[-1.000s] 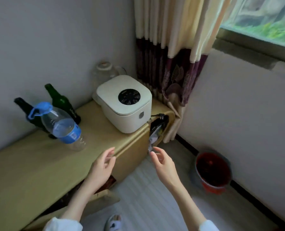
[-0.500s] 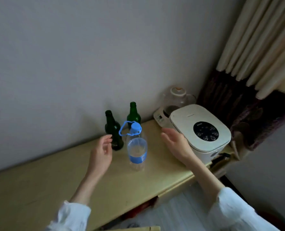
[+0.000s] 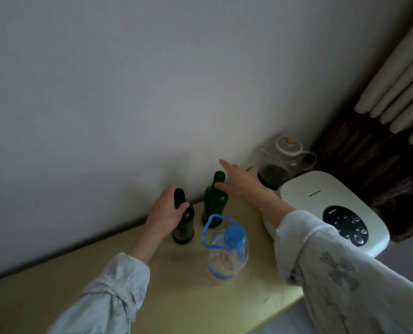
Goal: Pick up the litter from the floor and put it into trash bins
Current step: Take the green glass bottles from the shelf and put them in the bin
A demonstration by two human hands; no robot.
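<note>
Two green glass bottles stand against the wall on a yellow table (image 3: 84, 280). My left hand (image 3: 166, 210) grips the neck of the darker left bottle (image 3: 183, 225). My right hand (image 3: 240, 183) reaches past the neck of the right bottle (image 3: 214, 203) with fingers spread, thumb touching the neck, not closed round it. A clear plastic water bottle (image 3: 227, 254) with a blue cap and blue carrying loop stands in front of both. No litter on the floor or trash bin is in view.
A white rice cooker (image 3: 321, 196) with a black control panel sits at the table's right end. Behind it stands a glass kettle (image 3: 285, 160) with a white lid. Dark and cream curtains (image 3: 393, 112) hang at the far right. A grey wall backs the table.
Both hands have moved forward to the green bottles. My left hand has closed round the left bottle's neck; my right hand has left the rice cooker and reached the right bottle. The view has tilted up.
</note>
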